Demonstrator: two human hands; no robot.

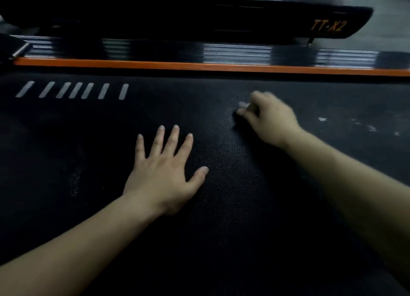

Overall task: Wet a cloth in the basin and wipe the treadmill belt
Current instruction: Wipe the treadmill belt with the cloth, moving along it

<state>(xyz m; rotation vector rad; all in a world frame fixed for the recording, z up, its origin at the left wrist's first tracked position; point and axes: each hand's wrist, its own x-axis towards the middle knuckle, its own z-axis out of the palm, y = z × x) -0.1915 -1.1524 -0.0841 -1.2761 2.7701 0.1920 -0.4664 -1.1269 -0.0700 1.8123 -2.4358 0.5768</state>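
Observation:
The black textured treadmill belt (221,184) fills most of the view. My left hand (164,173) lies flat on it with the fingers spread, palm down. Farther right and farther away, my right hand (268,118) is blurred, its fingers curled down against the belt. It grips a small dark wad that looks like the cloth (237,115), with a pale bit showing at the fingertips. Most of the cloth is hidden under the hand. Pale smudges (355,124) mark the belt to the right of that hand. No basin is in view.
An orange side rail (155,64) borders the belt's far edge, with a ribbed black foot strip (237,53) behind it. A second black treadmill deck marked TT-X2 (328,26) stands beyond. Several white slanted stripes (73,90) are printed on the belt at far left.

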